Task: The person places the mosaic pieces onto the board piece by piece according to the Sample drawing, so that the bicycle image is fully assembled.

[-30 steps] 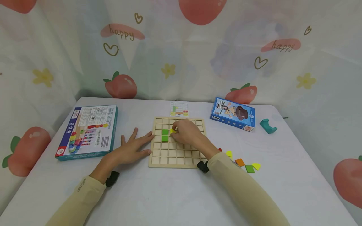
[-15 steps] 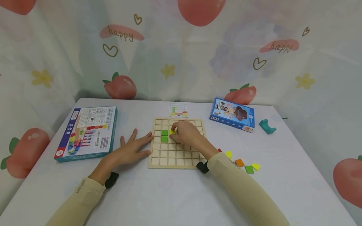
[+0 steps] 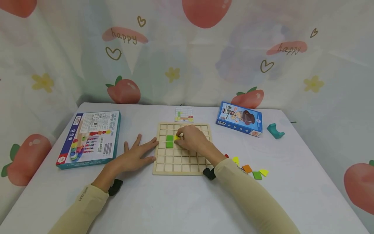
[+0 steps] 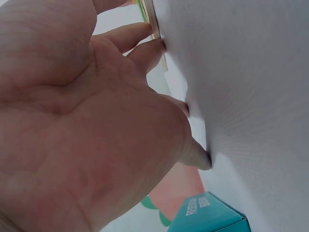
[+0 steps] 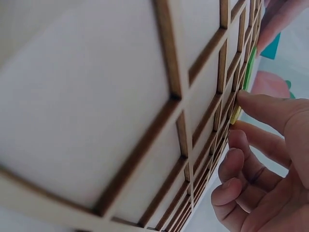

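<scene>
Yellow tile (image 3: pixel 176 137) pinched btwn R fingers (image 5: pixel 264 143).

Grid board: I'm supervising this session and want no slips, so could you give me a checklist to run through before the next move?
1. Right hand has a grip on the yellow tile: ok, pinched by thumb and finger.
2. Yellow tile seated flat in a cell: cannot tell, fingers partly cover it.
3. Rear green tile and front green tile in separate cells of the grid board: ok.
4. Left hand at the board's left edge: ok, fingers spread.
5. Printed card uncovered: ok, behind the board.
6. Loose tiles all fully visible: not ok, the right sleeve partly hides some.
</scene>
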### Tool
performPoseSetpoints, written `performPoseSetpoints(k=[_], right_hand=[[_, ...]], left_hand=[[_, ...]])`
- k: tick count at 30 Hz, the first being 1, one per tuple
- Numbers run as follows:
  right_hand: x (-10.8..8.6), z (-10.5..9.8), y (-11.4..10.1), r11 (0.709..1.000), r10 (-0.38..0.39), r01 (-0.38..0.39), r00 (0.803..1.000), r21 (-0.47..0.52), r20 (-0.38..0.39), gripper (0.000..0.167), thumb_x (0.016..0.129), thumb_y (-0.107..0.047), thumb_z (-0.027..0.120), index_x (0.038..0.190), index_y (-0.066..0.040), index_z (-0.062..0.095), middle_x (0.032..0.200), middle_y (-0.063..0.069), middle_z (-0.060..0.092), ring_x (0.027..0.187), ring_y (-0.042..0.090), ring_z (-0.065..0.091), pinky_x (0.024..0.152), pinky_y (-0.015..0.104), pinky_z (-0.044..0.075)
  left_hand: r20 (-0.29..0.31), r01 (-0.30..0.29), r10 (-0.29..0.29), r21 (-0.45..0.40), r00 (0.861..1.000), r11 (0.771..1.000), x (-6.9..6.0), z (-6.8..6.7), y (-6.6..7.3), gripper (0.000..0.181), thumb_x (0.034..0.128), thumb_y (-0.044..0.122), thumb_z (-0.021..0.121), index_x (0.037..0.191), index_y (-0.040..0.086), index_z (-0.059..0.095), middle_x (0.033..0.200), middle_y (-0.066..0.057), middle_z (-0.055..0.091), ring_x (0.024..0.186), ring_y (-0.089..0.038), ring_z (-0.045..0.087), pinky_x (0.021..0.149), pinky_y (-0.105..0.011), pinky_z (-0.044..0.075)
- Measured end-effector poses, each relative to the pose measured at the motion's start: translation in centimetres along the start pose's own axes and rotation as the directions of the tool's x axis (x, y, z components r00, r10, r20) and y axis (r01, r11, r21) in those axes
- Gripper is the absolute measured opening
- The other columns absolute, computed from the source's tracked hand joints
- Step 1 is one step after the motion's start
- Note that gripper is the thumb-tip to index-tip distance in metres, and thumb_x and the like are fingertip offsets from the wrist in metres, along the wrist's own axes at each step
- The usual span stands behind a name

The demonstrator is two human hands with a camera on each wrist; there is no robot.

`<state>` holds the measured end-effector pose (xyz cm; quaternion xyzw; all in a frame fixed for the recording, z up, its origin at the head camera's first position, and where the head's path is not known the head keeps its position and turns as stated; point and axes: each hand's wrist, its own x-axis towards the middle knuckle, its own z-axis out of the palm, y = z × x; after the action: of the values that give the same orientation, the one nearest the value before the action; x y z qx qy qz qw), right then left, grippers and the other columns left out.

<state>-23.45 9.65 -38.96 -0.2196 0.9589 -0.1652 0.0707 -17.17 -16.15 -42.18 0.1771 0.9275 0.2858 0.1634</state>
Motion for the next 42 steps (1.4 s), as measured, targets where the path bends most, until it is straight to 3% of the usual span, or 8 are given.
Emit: performPoseSetpoints(k=[12, 26, 42], right_hand=[[-0.3, -0.3, 0.9, 0.996, -0.019, 0.019, 1.000, 0.082, 0.003, 0.031, 0.099, -0.028, 0.076, 0.124, -0.010, 0.077, 0.082, 0.002, 0.073, 0.071, 0.012, 0.061, 0.071, 0.029, 0.050], [-2.0, -1.0, 2.1, 0.990, -0.016, 0.015, 1.000, 0.138, 0.004, 0.034, 0.100, -0.028, 0.074, 0.126, -0.006, 0.076, 0.080, 0.003, 0.071, 0.064, 0.012, 0.055, 0.063, 0.025, 0.045], [-6.2, -2.3, 5.0, 0.989, 0.003, 0.004, 0.999, 0.147, -0.053, 0.035, 0.099, -0.027, 0.075, 0.125, -0.005, 0.075, 0.091, 0.006, 0.072, 0.075, 0.016, 0.058, 0.061, 0.026, 0.049]], left_hand=[[0.003, -0.001, 0.001, 0.001, 1.000, 1.000, -0.1, 0.0, -0.1, 0.069, 0.1059, 0.039, 0.062, 0.167, 0.024, 0.035, 0.179, -0.002, 0.022, 0.164, -0.051, -0.016, 0.113, -0.088, -0.018], [-0.002, 0.003, -0.003, 0.001, 1.000, 1.000, -0.2, 0.0, 0.1, 0.069, 0.1056, 0.038, 0.063, 0.167, 0.023, 0.036, 0.179, -0.004, 0.022, 0.164, -0.051, -0.015, 0.113, -0.087, -0.019], [-0.002, 0.002, -0.002, -0.004, 1.000, 1.000, -0.1, 0.1, 0.0, 0.069, 0.1054, 0.038, 0.063, 0.167, 0.024, 0.035, 0.179, -0.004, 0.022, 0.164, -0.051, -0.015, 0.114, -0.087, -0.019]])
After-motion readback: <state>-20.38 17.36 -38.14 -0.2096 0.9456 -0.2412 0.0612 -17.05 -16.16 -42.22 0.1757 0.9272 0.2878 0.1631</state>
